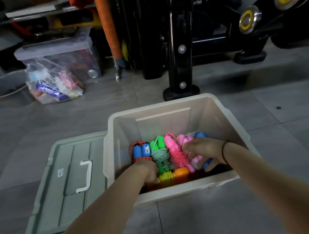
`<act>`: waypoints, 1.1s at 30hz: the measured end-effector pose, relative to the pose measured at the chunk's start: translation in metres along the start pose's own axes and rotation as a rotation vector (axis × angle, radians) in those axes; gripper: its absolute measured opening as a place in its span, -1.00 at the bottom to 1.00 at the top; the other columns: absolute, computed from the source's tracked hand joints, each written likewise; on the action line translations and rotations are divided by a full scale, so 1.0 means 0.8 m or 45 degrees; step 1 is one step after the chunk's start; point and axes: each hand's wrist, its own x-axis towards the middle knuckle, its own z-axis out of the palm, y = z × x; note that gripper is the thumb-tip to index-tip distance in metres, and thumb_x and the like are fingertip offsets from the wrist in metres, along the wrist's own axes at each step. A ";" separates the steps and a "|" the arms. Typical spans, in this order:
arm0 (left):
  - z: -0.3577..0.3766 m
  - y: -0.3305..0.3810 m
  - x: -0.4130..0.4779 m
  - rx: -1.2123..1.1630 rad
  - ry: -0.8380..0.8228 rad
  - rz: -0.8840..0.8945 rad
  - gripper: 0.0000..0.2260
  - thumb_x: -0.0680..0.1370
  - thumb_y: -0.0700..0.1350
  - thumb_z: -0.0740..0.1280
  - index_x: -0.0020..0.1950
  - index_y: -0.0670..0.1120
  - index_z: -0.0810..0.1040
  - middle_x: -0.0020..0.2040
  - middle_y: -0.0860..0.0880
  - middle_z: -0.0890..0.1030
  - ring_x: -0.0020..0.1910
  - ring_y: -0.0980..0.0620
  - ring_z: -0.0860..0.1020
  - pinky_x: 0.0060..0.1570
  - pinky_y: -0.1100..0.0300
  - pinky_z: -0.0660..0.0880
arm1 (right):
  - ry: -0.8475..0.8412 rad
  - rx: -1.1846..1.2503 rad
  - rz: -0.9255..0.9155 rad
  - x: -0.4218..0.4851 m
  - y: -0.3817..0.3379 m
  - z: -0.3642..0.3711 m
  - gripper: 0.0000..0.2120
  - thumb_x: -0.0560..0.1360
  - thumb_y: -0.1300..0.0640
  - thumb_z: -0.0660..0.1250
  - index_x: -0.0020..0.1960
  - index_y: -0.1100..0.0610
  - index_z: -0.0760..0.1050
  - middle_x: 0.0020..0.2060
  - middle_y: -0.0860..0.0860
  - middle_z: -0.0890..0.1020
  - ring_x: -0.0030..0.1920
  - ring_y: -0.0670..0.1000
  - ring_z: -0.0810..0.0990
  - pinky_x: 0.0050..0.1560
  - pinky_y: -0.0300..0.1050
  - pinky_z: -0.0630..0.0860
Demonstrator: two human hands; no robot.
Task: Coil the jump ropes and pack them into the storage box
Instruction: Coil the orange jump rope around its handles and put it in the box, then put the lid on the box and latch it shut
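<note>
The orange rope lies crosswise along the box's near wall, nearest the left hand, whose grip is hidden. The right hand curls over the pale pink rope.

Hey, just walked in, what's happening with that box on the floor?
A person has both hands in the white storage box, settling coiled jump ropes side by side. The left hand is down by an orange-handled rope, the right hand over a pink bundle. The lid lies on the floor beside it.
</note>
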 end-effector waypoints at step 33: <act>0.161 -0.262 -0.003 -0.676 0.601 -0.440 -0.69 0.53 0.11 0.15 0.27 0.22 0.38 0.28 0.04 0.49 0.23 -0.08 0.49 0.20 0.08 0.43 | 0.273 -1.050 -1.122 -0.055 0.010 0.078 -0.59 0.46 -0.45 0.00 0.21 -0.41 0.40 0.11 -0.54 0.39 0.08 -0.51 0.39 0.06 -0.62 0.28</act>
